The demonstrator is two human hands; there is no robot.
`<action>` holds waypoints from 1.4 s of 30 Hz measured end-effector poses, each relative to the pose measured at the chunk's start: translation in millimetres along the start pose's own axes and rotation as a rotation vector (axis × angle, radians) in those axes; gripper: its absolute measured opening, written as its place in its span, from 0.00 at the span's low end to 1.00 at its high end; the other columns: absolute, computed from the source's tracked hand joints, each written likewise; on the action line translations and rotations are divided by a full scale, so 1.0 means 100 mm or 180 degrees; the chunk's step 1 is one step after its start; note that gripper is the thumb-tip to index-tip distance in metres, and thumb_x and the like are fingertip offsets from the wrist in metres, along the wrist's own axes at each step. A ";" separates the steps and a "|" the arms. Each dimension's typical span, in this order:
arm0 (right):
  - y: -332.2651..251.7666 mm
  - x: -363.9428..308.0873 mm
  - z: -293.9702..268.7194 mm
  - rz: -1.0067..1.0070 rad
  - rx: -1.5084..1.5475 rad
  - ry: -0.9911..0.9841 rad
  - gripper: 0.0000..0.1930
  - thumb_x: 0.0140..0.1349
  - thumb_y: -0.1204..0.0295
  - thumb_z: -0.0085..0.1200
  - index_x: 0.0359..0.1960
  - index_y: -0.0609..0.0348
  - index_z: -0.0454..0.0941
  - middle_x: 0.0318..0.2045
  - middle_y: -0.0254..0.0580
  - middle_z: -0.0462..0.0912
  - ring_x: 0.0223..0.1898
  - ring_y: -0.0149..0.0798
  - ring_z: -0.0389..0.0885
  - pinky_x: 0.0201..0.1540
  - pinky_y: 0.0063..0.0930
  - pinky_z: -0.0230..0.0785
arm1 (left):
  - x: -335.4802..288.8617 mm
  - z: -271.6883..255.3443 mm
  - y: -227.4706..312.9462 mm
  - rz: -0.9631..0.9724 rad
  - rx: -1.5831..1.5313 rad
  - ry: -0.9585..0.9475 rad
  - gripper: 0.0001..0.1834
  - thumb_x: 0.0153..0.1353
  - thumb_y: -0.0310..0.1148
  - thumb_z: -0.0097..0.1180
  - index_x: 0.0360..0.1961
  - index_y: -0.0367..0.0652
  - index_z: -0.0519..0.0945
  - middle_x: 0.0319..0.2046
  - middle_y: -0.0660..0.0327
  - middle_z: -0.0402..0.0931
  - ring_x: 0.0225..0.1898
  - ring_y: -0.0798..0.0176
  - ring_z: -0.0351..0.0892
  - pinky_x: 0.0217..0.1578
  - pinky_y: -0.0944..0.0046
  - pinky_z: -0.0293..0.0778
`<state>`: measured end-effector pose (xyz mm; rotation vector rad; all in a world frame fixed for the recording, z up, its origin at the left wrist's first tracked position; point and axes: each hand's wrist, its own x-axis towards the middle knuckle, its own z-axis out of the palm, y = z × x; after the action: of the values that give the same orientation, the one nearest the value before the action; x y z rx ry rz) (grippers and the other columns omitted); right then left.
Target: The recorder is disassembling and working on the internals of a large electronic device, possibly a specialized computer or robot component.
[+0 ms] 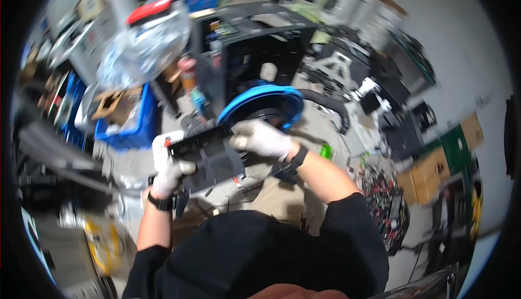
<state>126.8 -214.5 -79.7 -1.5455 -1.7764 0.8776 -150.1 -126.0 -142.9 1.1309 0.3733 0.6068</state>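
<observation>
Two gloved hands grip a flat black panel [209,155] — left hand [168,171] clamped on its near end, right hand [260,139] fingers closed on top — held above a blue-rimmed bin [285,99], not yet set down.

A flat black plate [209,155] with cut-out slots is held up in the air, tilted a little. It sits just in front of a blue ring [266,101].

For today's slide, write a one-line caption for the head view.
Two gloved hands, left and right, hold a flat black panel above a cluttered workshop floor, a blue ring just behind.
</observation>
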 end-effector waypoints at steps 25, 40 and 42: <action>4.54 -4.38 0.66 0.2191 0.4588 0.5666 0.10 0.75 0.59 0.45 0.43 0.49 0.74 0.15 0.29 0.62 0.12 0.30 0.60 0.16 0.31 0.56 | 0.66 0.54 -0.70 -0.0964 0.1163 -0.0532 0.24 0.76 0.46 0.47 0.59 0.36 0.77 0.38 0.61 0.81 0.34 0.70 0.76 0.35 0.69 0.73; 3.44 -2.64 -1.68 0.1179 0.2448 0.4353 0.19 0.73 0.49 0.50 0.33 0.51 0.74 0.17 0.27 0.64 0.14 0.30 0.62 0.16 0.29 0.60 | 0.68 0.59 -0.79 -0.0871 0.0821 -0.0776 0.25 0.76 0.47 0.47 0.59 0.37 0.77 0.37 0.58 0.82 0.33 0.68 0.78 0.34 0.69 0.74; 3.58 -2.57 -1.25 0.1513 0.3059 0.4115 0.17 0.74 0.51 0.50 0.35 0.50 0.75 0.17 0.27 0.64 0.14 0.31 0.62 0.17 0.30 0.61 | 0.65 0.52 -0.77 -0.0853 0.0881 -0.0780 0.24 0.76 0.46 0.47 0.60 0.36 0.77 0.37 0.58 0.82 0.34 0.68 0.78 0.34 0.69 0.74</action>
<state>467.3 -425.2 -303.0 -1.2810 -0.0150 0.5163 -50.0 -145.2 -191.8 1.3753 0.3964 0.1797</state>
